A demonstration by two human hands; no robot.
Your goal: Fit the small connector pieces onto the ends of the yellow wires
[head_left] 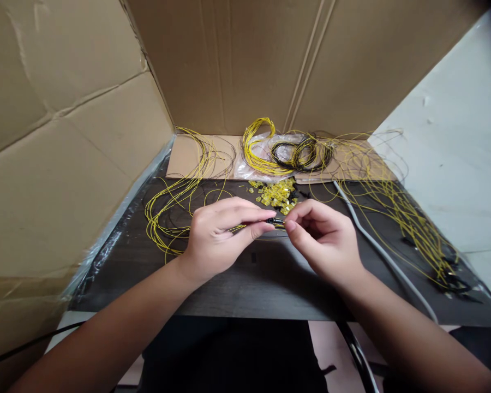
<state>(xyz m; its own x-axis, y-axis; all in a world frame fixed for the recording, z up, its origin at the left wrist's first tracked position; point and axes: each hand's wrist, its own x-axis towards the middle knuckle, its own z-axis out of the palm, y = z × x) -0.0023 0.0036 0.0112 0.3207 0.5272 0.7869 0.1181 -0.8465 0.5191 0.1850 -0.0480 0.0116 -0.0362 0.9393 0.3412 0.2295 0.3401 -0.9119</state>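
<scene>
My left hand pinches a small black cylindrical connector piece between thumb and forefinger, above the middle of the dark table. At the piece's right end, the thumb and forefinger of my right hand are closed on what looks like a thin wire; the fingertips hide most of it. Yellow and black wires lie in loose loops to the left and run behind my left hand. Just beyond my fingers is a pile of small clear-yellow plastic pieces, with black pieces at its right side.
Coiled yellow wires and coiled black wires rest on a plastic bag at the back. More yellow wires spread along the right, ending in black parts. A grey cable crosses the table. Cardboard walls enclose the back and left.
</scene>
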